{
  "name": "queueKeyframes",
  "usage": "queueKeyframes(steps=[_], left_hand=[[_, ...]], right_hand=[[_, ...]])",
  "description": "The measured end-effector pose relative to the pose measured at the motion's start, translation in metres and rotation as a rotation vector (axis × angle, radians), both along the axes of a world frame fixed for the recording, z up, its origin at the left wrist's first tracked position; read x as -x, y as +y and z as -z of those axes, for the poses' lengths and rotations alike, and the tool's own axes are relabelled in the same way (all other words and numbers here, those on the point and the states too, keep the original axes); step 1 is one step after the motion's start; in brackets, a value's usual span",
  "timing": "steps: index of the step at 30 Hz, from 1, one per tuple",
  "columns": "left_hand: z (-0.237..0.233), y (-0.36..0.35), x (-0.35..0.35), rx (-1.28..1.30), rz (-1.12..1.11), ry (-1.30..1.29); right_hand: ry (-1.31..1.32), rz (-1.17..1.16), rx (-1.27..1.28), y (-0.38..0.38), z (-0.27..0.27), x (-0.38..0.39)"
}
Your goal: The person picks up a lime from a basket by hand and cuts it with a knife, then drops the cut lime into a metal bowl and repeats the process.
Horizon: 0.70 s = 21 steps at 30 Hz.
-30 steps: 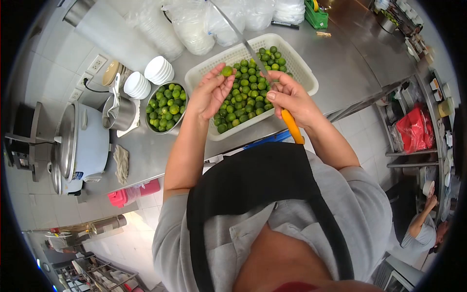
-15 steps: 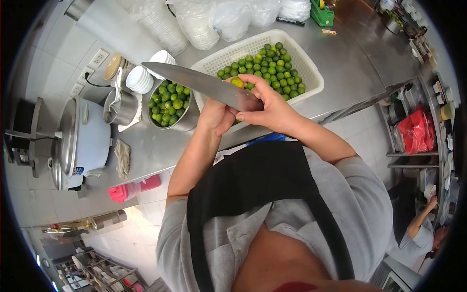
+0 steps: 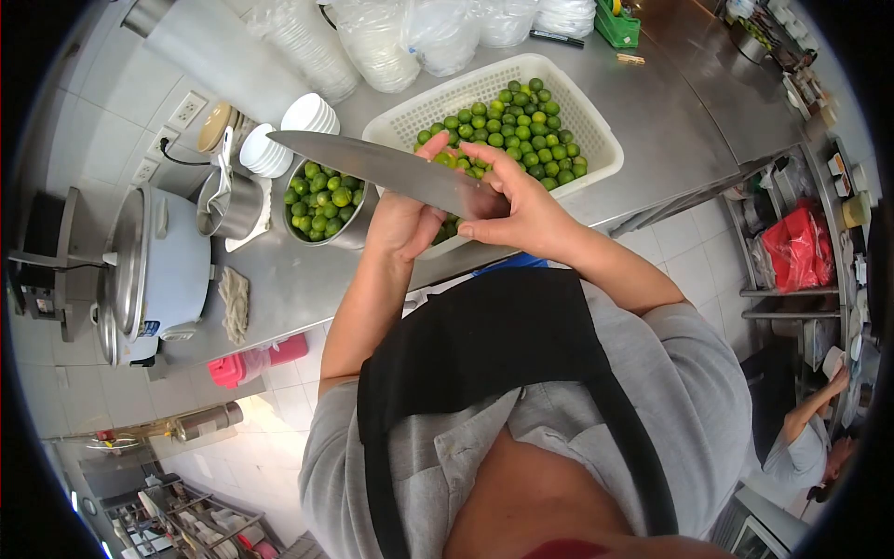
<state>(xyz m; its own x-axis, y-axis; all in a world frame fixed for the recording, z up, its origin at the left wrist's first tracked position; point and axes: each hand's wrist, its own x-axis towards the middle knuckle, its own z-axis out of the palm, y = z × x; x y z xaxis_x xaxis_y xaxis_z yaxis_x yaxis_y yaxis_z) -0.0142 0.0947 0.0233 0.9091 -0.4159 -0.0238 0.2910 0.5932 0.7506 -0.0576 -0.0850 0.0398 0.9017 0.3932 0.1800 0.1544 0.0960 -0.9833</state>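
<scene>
My right hand (image 3: 531,210) grips a large kitchen knife (image 3: 372,168), its broad blade pointing left across my other hand. The knife's handle is hidden by that hand. Partly behind the blade is my left hand (image 3: 399,224), its fingertips and thumb showing apart on either side; the blade covers its palm. Both hands are over the near side of a white perforated basket (image 3: 605,154) that holds many green limes (image 3: 531,130). Left of my hands, a metal pot (image 3: 352,233) contains more limes (image 3: 321,200).
Stacked white bowls (image 3: 310,114), a small saucepan (image 3: 237,210) and a large rice cooker (image 3: 177,261) stand left on the steel counter (image 3: 689,121). Bagged plastic containers (image 3: 377,47) line the back. A cloth (image 3: 235,303) lies by the front edge. Another person (image 3: 799,452) is at the right shelves.
The yellowish lime that showed between my hands is no longer there. My left fingers have spread and shifted slightly left. The knife stays in nearly the same place.
</scene>
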Motion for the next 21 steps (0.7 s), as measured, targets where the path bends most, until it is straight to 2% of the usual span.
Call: queueKeyframes(steps=[1,11,19,21], left_hand=[[-0.001,-0.001,0.001,-0.063,-0.015,-0.014],[0.007,0.005,0.008,-0.055,-0.007,-0.015],[0.012,0.002,0.015,-0.162,-0.157,-0.123],[0.010,0.001,0.017,-0.142,-0.185,-0.073]], right_hand=[[-0.007,0.006,-0.008,0.001,0.001,-0.001],[-0.004,-0.012,0.014,0.006,-0.001,0.002],[0.007,-0.018,-0.023,0.009,0.005,0.004],[0.000,-0.021,-0.017,0.007,0.006,0.004]])
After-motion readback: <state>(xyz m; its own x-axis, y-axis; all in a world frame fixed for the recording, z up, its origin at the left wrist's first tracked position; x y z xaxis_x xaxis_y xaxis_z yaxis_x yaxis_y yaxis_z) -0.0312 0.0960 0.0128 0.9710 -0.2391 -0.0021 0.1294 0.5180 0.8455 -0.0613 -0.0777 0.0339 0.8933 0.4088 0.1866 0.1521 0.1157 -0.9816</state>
